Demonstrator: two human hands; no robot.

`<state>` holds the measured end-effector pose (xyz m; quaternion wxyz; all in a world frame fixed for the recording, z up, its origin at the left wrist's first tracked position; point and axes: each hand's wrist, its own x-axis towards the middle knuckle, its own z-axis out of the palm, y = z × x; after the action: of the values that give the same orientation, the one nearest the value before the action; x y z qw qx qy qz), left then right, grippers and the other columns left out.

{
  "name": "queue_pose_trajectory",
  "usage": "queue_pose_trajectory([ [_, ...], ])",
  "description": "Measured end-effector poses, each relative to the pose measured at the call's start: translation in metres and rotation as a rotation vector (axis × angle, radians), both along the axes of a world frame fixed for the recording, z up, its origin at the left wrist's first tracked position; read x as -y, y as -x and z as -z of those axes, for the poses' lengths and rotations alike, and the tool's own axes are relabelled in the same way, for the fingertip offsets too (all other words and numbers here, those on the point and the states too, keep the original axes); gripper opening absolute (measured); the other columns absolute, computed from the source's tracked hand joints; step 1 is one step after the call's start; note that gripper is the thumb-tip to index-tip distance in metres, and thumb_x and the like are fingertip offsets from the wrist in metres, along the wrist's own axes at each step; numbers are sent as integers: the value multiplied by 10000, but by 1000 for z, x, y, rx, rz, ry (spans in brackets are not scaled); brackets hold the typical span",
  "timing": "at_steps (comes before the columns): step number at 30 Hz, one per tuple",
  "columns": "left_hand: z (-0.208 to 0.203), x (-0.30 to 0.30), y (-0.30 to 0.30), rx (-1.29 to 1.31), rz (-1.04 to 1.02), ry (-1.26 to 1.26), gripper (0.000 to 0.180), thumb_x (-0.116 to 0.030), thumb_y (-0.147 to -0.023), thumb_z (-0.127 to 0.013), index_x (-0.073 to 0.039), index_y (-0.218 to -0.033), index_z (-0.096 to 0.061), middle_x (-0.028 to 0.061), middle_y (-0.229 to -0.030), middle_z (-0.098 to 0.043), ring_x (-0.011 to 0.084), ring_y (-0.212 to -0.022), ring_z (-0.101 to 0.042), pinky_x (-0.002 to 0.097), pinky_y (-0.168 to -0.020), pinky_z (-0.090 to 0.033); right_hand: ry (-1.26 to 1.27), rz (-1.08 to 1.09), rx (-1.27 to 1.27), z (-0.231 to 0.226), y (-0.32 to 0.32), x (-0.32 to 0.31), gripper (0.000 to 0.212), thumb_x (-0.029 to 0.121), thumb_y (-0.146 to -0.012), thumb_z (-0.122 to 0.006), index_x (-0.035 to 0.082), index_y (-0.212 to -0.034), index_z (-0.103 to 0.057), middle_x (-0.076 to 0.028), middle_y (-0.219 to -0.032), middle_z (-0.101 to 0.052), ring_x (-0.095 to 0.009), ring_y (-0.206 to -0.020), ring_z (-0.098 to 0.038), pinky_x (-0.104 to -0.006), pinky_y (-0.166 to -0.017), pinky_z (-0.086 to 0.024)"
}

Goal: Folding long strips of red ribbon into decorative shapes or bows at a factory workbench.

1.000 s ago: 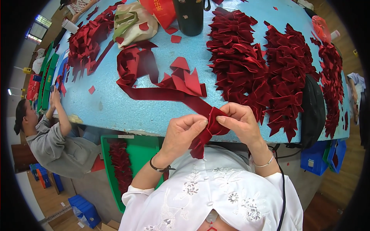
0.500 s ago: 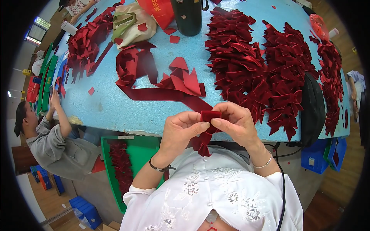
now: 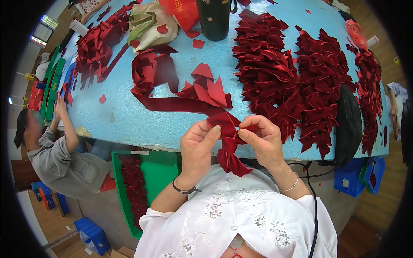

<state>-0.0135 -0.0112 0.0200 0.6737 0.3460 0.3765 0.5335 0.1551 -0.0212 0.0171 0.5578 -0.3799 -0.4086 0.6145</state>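
Note:
Both my hands are in front of my chest at the table's near edge, working on a dark red velvet ribbon (image 3: 224, 123). My left hand (image 3: 198, 144) pinches the ribbon's left side between thumb and fingertips. On the other side my right hand (image 3: 263, 136) pinches it near a gathered middle. A folded tail of ribbon (image 3: 232, 160) hangs below my fingers over the white blouse. From the far side of my hands the long ribbon strip (image 3: 172, 104) runs back to a loose coil (image 3: 144, 71) and a crumpled ribbon heap (image 3: 211, 88).
Long piles of red bows (image 3: 264, 64) cover the table's right side beside a black bag (image 3: 348, 122). A dark tumbler (image 3: 213, 19) and a cloth bag (image 3: 152, 26) stand at the back. A green crate (image 3: 161, 172) is below the edge; a person (image 3: 69, 159) works at left.
The small flat fold between my fingertips has opened into a wider loop. My hands have moved slightly apart, and the ribbon tail below hangs further out to the right.

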Motion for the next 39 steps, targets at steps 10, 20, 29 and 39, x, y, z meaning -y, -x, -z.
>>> queue_pose_trajectory([
  [10,-10,-2,0,28,197,105,404,-1,-805,-687,46,-1146,-475,109,-1058,-611,151,-966,-598,287,-842,-511,14,30,63,-2,2,-3,229,6,-842,-654,-21,-1050,-563,-48,-930,-615,-87,-855,-586,-211,-765,-493],
  [20,-6,-1,1,-11,165,55,506,47,-747,-715,53,-1173,-443,133,-1074,-599,169,-977,-599,297,-865,-508,-277,-47,467,-13,-10,-6,67,8,-791,-678,-20,-833,-632,-52,-874,-628,-116,-804,-569,-240,-708,-452],
  [29,-12,-4,4,99,235,160,421,19,-798,-682,55,-1155,-462,123,-1074,-599,169,-977,-599,290,-871,-501,-102,-161,463,-15,-20,-9,67,35,-748,-715,-5,-771,-667,-61,-835,-641,-140,-809,-569,-263,-708,-437],
  [39,3,-3,2,90,149,161,313,25,-827,-649,26,-1098,-491,104,-1015,-621,135,-936,-602,251,-839,-496,-32,-189,392,-3,-15,-10,77,-12,-736,-692,-33,-808,-676,-77,-917,-651,-140,-866,-560,-281,-764,-435],
])
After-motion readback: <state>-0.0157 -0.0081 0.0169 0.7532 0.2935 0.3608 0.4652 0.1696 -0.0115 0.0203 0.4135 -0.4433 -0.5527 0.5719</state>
